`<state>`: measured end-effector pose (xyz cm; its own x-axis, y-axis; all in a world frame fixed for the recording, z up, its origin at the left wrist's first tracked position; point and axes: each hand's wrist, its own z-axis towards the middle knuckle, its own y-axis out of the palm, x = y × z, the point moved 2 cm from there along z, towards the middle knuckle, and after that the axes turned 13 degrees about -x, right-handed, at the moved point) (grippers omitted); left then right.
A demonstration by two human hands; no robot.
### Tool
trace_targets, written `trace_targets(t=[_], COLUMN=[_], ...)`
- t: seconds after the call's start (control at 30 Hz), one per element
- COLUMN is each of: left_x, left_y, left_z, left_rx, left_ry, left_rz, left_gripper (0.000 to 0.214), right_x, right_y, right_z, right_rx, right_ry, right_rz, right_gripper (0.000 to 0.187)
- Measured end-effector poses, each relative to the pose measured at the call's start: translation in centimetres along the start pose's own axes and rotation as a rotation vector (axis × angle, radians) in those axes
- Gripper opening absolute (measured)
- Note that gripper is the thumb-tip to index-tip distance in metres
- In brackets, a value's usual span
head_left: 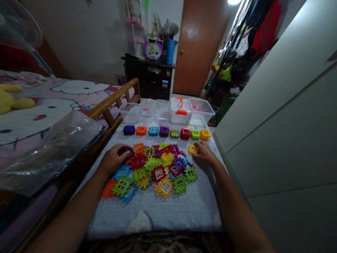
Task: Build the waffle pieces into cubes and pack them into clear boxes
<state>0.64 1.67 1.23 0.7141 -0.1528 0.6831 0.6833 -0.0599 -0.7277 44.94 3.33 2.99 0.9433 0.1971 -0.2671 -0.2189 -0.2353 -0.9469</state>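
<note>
Pinching purple block (131, 151), left hand (113, 157), 10 o'clock; yellow block (192, 149), right hand (205, 154), 2. Eight stacks (164, 131) done at 12, loose heap (152, 164) left tho.

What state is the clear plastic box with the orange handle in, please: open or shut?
The box is shut: its pale plastic lid covers it, with an orange latch in front.

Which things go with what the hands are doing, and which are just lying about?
Seem to belong:
yellow piece in the right hand
dark piece at the left hand
pile of coloured pieces
row of coloured pieces
clear boxes, probably

Seem just lying about:
yellow soft toy
fan
plastic bag
</note>
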Motion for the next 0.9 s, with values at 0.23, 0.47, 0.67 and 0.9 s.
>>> trace_targets(t=[0.23,0.47,0.67,0.9], left_x=[0.3,0.4,0.3,0.2], left_y=[-0.1,-0.1,-0.1,-0.1], left_z=[-0.1,-0.1,-0.1,-0.1], left_rx=[-0.011,-0.013,-0.015,-0.014], left_ry=[-0.016,-0.019,-0.033,-0.023], left_rz=[-0.014,-0.020,-0.012,-0.005], left_gripper=[0.042,0.042,0.043,0.042], right_x=[-0.2,0.0,0.0,-0.3], right_y=[-0.4,-0.4,-0.7,-1.1], right_z=[0.9,1.0,1.6,1.8], right_rx=[-0.059,-0.072,-0.113,-0.139], right_ry=[-0.013,-0.009,-0.017,-0.010], right_rz=[-0.081,-0.105,-0.148,-0.176], right_gripper=[0.042,0.051,0.042,0.036])
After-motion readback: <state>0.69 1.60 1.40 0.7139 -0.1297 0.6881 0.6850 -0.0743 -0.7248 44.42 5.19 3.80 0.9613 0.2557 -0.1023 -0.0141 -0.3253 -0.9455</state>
